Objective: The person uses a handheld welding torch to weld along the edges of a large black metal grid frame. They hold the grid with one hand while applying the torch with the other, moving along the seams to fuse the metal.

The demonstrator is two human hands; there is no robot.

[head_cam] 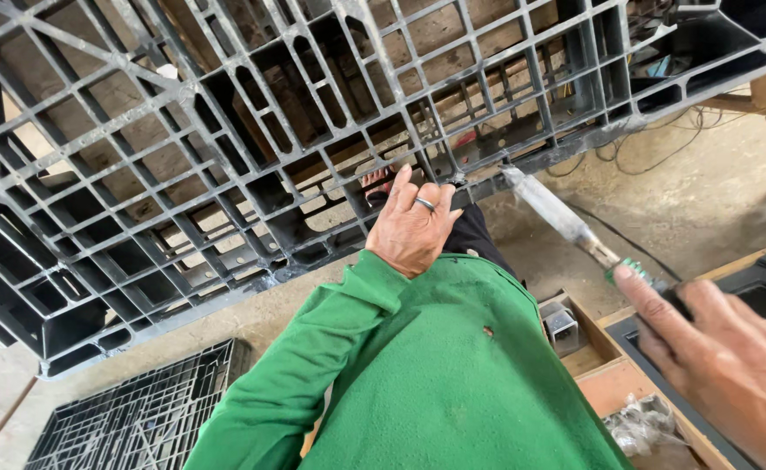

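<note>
A large black plastic pallet [226, 148] stands tilted on its edge in front of me, its open grid filling the upper view. My left hand [411, 228], with a ring on one finger, grips a rib near the pallet's lower edge, my green sleeve [313, 365] leading to it. My right hand [722, 357] at the lower right holds a long tool [565, 222] with a green collar and a worn silvery shaft. The tool's tip touches the pallet's lower edge just right of my left hand.
A second black plastic pallet [148, 418] lies flat on the concrete floor [705, 191] at lower left. A wooden box [609, 365] with a small metal part and crumpled plastic sits at lower right beside a dark framed tray [765, 287]. Cables trail across the floor at upper right.
</note>
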